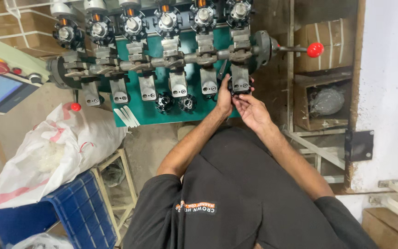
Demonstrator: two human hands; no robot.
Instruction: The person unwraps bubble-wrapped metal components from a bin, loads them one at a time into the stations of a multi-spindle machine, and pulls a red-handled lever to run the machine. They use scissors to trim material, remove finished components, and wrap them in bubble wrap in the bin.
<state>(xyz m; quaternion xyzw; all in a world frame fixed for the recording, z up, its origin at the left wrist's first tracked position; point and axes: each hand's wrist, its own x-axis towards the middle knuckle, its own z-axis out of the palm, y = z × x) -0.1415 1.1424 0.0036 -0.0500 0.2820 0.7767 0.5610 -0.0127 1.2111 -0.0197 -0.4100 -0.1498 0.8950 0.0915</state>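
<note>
a white sack (pixel 65 143) sits over a blue crate (pixel 76 210) at far left. on the green machine bed (pixel 150 113), two black round parts (pixel 176 102) lie loose. the left hand (pixel 224 97) and right hand (pixel 250 108) both pinch a black part (pixel 238 86) under the rightmost grey clamp (pixel 240 76). a red-knobbed lever (pixel 315 49) sticks out right.

Both arms stretched forward, bare below short black sleeves, forearms coming together toward the hands. Left hand (pixel 224 97) raised with fingers curled closed in a grip, thumb side up. Right hand (pixel 251 109) just beside it and touching it, palm turned inward, fingers bent, fingertips meeting the left hand's.
</note>
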